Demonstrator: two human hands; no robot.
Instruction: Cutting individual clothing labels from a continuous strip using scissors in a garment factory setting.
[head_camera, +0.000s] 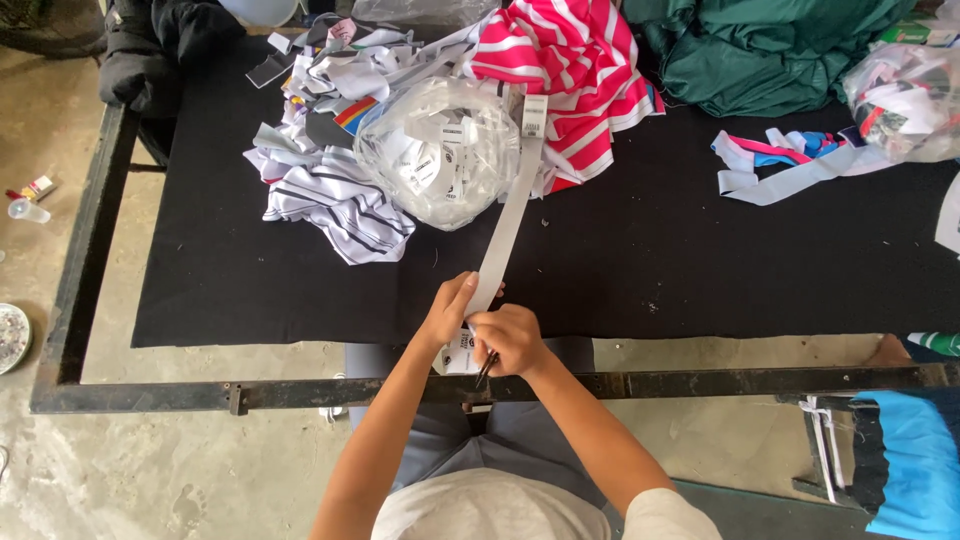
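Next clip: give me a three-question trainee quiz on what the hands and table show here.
1. True or false: both hands meet on the white label strip.
2. What lies directly behind the strip's far end? A) clear bag of labels B) green fabric C) plastic cup
3. What colour is the cloth covering the table?

Key:
1. True: the left hand and right hand both grip its near end.
2. A
3. Black
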